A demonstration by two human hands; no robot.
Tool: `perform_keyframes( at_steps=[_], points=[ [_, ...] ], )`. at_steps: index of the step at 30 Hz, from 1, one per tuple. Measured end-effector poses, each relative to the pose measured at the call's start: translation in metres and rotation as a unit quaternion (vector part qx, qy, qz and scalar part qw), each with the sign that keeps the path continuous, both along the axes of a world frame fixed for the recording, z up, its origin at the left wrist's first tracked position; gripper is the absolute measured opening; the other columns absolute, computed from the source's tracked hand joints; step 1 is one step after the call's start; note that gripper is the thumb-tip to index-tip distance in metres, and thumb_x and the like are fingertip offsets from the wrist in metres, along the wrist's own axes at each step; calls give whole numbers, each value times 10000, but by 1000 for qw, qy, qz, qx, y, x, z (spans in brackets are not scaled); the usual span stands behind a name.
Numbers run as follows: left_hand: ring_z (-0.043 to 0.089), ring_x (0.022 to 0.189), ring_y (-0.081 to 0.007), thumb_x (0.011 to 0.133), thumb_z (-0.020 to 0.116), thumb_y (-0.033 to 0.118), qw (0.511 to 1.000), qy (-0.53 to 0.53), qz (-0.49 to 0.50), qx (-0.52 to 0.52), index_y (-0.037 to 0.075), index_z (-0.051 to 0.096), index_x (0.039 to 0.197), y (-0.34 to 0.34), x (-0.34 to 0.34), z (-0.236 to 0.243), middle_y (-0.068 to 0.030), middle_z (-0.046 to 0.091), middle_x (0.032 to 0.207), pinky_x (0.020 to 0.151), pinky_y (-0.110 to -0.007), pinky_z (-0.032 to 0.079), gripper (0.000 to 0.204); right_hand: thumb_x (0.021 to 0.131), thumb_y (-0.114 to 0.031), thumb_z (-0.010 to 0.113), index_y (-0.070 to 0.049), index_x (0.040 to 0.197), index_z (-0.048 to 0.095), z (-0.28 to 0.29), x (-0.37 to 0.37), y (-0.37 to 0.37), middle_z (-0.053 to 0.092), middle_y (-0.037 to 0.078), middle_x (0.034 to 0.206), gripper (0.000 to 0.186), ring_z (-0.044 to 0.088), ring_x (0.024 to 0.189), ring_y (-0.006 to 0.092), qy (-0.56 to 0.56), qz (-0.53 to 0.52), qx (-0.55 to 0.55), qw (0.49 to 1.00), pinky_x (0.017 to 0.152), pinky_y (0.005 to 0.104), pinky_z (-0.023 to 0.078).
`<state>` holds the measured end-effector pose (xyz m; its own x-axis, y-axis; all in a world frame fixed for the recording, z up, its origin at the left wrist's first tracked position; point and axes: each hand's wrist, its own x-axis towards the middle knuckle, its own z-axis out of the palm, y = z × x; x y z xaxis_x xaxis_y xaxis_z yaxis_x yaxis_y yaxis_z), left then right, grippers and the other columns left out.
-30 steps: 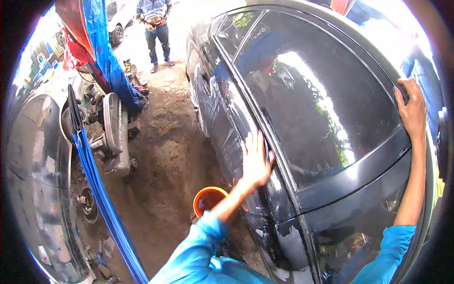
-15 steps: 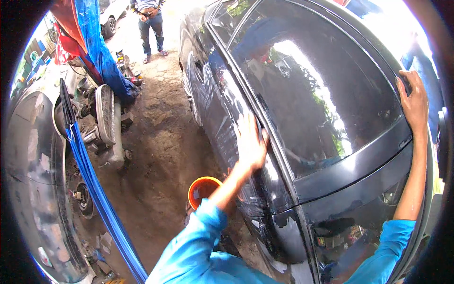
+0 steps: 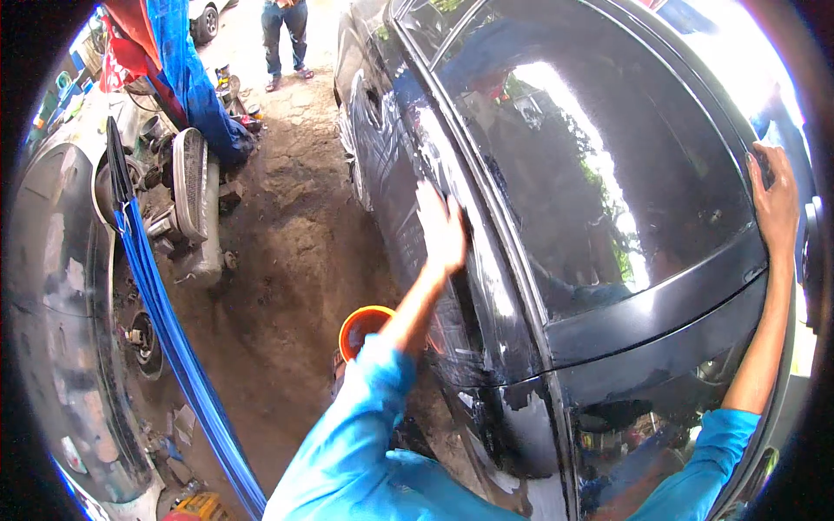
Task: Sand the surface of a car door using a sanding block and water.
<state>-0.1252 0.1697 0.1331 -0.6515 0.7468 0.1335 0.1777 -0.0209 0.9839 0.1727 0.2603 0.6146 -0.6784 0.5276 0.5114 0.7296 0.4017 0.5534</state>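
A black car (image 3: 625, 339) fills the right side, its lower door panel wet and streaked, with bare grey patches near the rear. My left hand (image 3: 443, 230) lies on the door panel (image 3: 395, 195) below the window trim, fingers stretched out. Whether anything thin is under that palm is hidden. At the far right, my right hand (image 3: 776, 195) rests against the roof edge beside the dark side window (image 3: 591, 148), thumb and forefinger apart and holding nothing visible. Under my left forearm stands an orange bucket (image 3: 363, 326), partly covered by the sleeve.
Blue cloth strips (image 3: 182, 356) hang diagonally on the left. Beyond them is a worn dark car body (image 3: 65, 313) with loose car parts (image 3: 195, 200) near it. A blue tarp (image 3: 187, 78) hangs farther back. Another person (image 3: 285, 39) stands on the dirt ground (image 3: 287, 182).
My left hand has slid down and left on the door panel, away from the window trim. My right hand stays on the roof edge. The view has shifted slightly.
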Motion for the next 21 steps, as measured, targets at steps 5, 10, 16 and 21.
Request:
perform_keyframes(
  at_steps=[5, 10, 16, 21],
  points=[
    [42, 1516, -330, 1014, 440, 299, 998, 25, -49, 7, -42, 97, 1543, -28, 35, -11, -226, 75, 1623, 1227, -423, 16, 716, 948, -181, 614, -20, 1115, 628, -12, 3, -6, 633, 149, 1066, 233, 616, 1041, 340, -3, -10, 22, 1000, 916, 384, 467],
    [19, 1503, -411, 881, 594, 129, 983, 93, -160, 16, -75, 73, 1531, -159, 125, 2, -292, 47, 1603, 1217, -494, 11, 857, 950, -201, 621, -28, 1139, 640, -4, 19, -7, 638, 159, 1068, 257, 611, 1066, 342, -27, -39, 57, 997, 925, 395, 460],
    [113, 1506, -336, 1031, 386, 365, 996, 75, -19, -34, -39, 178, 1532, 13, -14, -2, -220, 149, 1613, 1224, -427, 56, 676, 963, -197, 606, -19, 1155, 638, -2, 6, -1, 630, 165, 1156, 265, 600, 1116, 333, 3, -41, -5, 999, 983, 377, 439],
    [10, 1503, -414, 888, 589, 134, 986, 78, -144, -13, -71, 71, 1533, -119, 109, -4, -296, 35, 1602, 1216, -501, 3, 852, 963, -192, 605, -16, 1163, 633, -3, 24, 3, 628, 173, 1154, 268, 591, 1130, 337, -30, -45, 11, 998, 986, 384, 437]
  ],
)
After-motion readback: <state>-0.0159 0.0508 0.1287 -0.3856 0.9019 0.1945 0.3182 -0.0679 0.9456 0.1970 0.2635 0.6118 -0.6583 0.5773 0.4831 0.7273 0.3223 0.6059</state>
